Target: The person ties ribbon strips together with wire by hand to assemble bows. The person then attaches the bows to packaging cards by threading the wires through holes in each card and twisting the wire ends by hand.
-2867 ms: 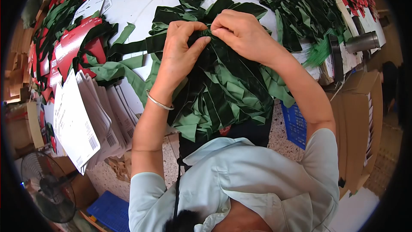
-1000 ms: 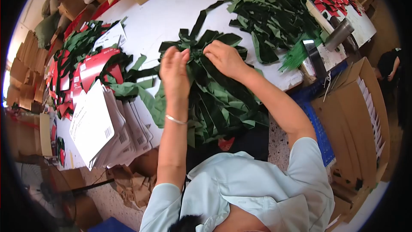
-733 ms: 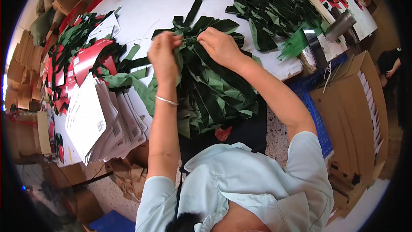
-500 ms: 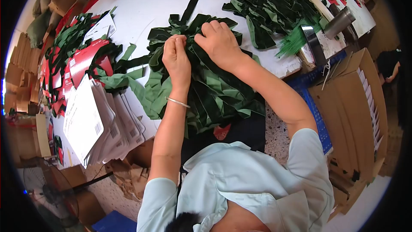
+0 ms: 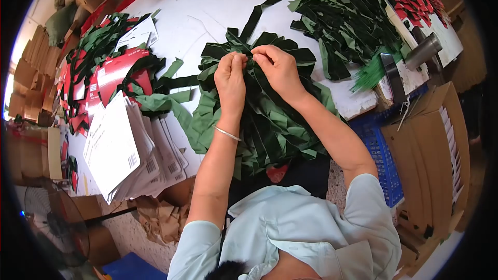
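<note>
Green ribbon bundle (image 5: pixel 272 124) directly before you, over the near edge of the worktop (image 5: pixel 207 0) and down toward your lap. Strips drawn together at a narrow gather near the top, short ends fanned beyond it, the bulk hanging on your side; that much looks done. Gather not out of hand: your left hand (image 5: pixel 230 84) has thumb and fingers pinched at one side of it, your right hand (image 5: pixel 282 75) the same at the other, tips nearly meeting. No finished fastening shows, so I'd judge the gather unsettled. One loose strip (image 5: pixel 254 19) trails toward a second ribbon heap (image 5: pixel 350 28), well apart on your right, which neither hand touches. On your left, red cards (image 5: pixel 110 79) lie tangled with more green ribbon; nearer you, a stack of white cards (image 5: pixel 115 148) leans, unhandled. Hard to make out: which strand your fingers pinch, and whether a thin tie runs between them; too small, and partly behind your knuckles. Underside of the bundle hidden by its own folds. Fan (image 5: pixel 52 218) dim at the lower left; carton (image 5: pixel 425 155) at the right, most of its contents out of sight.
</note>
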Action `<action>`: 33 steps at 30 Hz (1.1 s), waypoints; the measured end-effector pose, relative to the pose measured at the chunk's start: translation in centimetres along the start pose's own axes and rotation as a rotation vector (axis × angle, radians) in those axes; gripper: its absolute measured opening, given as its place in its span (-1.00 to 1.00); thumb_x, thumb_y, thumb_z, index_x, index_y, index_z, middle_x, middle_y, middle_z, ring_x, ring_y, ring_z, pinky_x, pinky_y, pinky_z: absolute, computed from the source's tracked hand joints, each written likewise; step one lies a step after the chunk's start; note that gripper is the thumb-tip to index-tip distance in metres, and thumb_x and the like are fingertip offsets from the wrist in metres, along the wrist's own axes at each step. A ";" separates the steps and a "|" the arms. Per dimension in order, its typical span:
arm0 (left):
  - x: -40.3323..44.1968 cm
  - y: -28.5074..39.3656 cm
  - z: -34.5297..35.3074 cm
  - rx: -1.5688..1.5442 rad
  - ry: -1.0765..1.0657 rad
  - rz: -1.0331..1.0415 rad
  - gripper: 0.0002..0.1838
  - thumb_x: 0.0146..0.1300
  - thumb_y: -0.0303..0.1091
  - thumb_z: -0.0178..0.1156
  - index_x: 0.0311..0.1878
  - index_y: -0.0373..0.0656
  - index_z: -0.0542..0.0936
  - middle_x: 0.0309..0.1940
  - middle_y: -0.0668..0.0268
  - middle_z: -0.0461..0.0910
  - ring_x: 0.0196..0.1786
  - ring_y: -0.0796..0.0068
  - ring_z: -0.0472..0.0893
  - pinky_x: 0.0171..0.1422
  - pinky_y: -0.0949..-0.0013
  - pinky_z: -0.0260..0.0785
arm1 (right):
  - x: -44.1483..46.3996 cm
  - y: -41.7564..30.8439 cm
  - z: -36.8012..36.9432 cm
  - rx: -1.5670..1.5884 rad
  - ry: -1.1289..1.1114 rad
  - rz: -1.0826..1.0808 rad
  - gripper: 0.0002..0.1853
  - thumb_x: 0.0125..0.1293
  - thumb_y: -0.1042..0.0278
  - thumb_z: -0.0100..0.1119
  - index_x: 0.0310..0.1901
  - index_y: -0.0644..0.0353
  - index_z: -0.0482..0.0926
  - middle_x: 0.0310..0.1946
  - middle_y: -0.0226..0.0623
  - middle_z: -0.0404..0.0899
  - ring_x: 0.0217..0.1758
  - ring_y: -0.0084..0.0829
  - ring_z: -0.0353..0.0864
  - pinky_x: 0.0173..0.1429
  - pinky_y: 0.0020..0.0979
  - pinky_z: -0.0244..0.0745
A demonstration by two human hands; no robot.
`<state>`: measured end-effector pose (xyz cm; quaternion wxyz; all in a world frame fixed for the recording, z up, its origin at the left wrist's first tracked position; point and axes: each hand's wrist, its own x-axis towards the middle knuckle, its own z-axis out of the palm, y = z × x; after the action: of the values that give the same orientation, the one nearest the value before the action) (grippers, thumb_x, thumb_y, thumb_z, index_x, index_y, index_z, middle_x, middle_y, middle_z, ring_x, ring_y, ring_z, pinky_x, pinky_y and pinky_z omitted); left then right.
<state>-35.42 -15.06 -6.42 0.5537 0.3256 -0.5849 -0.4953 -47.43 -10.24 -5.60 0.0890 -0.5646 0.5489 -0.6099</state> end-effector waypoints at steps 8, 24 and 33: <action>0.3 0.1 0.1 0.132 -0.017 0.034 -0.77 0.37 -0.39 0.07 -0.24 -0.42 0.56 -0.29 0.20 0.60 -0.20 0.43 0.58 -0.03 0.41 0.41 | 0.3 0.1 -0.6 0.116 -0.086 0.148 -0.85 0.32 0.41 0.10 -0.26 0.35 0.54 -0.35 -0.13 0.54 -0.28 -0.20 0.56 -0.16 -0.31 0.45; -0.1 0.6 0.5 -0.062 -0.071 0.063 -0.80 0.41 -0.45 0.06 -0.11 -0.41 0.58 -0.18 0.32 0.58 -0.13 0.61 0.49 0.00 0.53 0.34 | 0.2 0.5 0.2 0.041 -0.034 -0.202 -0.91 0.23 0.48 0.20 -0.25 0.27 0.59 -0.40 -0.20 0.55 -0.34 -0.21 0.58 -0.26 -0.34 0.46; 0.1 1.0 0.4 0.053 -0.218 0.143 -0.83 0.37 -0.47 0.09 -0.09 -0.35 0.59 -0.17 0.30 0.58 -0.14 0.57 0.50 0.03 0.51 0.32 | 1.0 -0.4 -0.9 0.015 -0.020 -0.292 -0.83 0.37 0.41 0.13 -0.13 0.31 0.61 -0.25 -0.35 0.48 -0.40 -0.57 0.50 -0.26 -0.57 0.46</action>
<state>-35.61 -14.79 -5.37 0.5119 0.2422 -0.6761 -0.4714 -48.28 -10.31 -4.45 0.0088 -0.6439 0.4554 -0.6147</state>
